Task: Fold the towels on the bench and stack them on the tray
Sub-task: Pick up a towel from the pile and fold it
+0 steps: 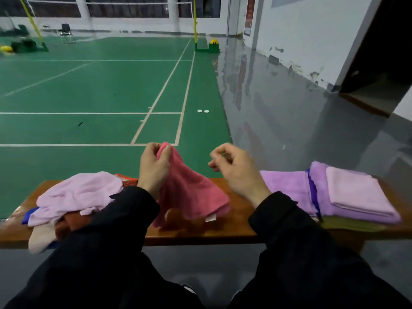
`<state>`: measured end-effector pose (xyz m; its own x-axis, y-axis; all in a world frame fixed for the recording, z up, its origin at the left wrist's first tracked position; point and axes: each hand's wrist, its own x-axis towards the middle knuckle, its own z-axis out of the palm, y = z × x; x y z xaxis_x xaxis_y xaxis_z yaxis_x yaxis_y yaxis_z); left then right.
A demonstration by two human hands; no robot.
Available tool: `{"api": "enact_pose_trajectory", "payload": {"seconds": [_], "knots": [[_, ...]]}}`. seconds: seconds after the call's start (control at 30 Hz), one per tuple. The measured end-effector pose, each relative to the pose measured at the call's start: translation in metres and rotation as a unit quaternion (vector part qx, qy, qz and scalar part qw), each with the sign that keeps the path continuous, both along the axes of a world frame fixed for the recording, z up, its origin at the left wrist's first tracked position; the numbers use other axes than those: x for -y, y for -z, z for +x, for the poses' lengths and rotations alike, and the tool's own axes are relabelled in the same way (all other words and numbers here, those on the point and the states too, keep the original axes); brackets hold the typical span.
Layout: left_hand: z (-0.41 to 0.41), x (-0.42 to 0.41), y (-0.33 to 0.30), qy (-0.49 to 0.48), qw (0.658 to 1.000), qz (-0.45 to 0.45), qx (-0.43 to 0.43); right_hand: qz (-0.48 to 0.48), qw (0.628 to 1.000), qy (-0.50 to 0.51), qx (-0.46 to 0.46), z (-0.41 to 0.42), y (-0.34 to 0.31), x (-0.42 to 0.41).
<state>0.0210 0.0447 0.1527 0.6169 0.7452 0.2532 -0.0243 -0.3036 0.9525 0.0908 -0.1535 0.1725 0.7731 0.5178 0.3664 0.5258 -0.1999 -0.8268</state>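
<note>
Left hand (153, 166) pinches one corner of the pink towel (191, 195), which drapes limp over the bench (236, 217); right hand (234, 168) loosely curled, holding nothing; cloth looks light and floppy, so best taken by a second corner.

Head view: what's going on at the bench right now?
A person sits at the bench. The left hand pinches a corner of the pink towel and lifts it, with the rest draped on the bench. The right hand hangs beside it, fingers loosely curled, holding nothing. An unfolded pile lies to the left. A folded stack sits to the right; the tray under it cannot be made out.
</note>
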Motion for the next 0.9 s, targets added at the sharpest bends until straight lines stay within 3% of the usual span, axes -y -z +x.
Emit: {"api": "enact_pose_trajectory", "payload": {"seconds": [0.1,0.17,0.2,0.27,0.4,0.5,0.6,0.7,0.77,0.83,0.9], "knots": [[0.004,0.007,0.012,0.006,0.991,-0.128,0.021,-0.142,0.989,-0.028,0.017,-0.016,0.04,-0.007],[0.003,0.01,0.009,0.014,0.979,-0.199,0.045,-0.106,0.987,0.026,-0.122,-0.031,0.073,-0.008],[0.002,0.011,0.006,0.02,0.971,-0.229,0.059,-0.055,0.965,0.055,-0.248,-0.039,0.087,-0.008],[-0.003,0.015,0.001,0.036,0.958,-0.274,0.084,-0.009,0.887,0.054,-0.458,-0.054,0.108,-0.011],[-0.012,0.022,-0.001,0.064,0.952,-0.287,0.08,0.055,0.806,-0.051,-0.587,-0.067,0.124,-0.015],[-0.016,0.015,0.002,0.059,0.958,-0.271,0.068,0.097,0.811,-0.052,-0.574,-0.061,0.121,-0.014],[-0.021,0.001,0.01,0.013,0.966,-0.247,0.072,0.077,0.873,0.032,-0.481,-0.046,0.108,-0.011],[-0.023,-0.015,0.025,-0.047,0.978,-0.2,0.043,0.05,0.936,0.109,-0.332,-0.025,0.086,-0.008],[-0.027,-0.017,0.033,-0.076,0.989,-0.124,-0.038,0.151,0.92,0.071,-0.354,-0.017,0.065,-0.01],[-0.035,-0.002,0.039,-0.093,0.992,0.061,-0.066,0.231,0.88,0.008,-0.415,-0.016,0.044,-0.013],[-0.043,0.029,0.035,0.022,0.984,0.176,-0.024,0.242,0.864,-0.045,-0.439,-0.019,0.031,-0.017]]}}
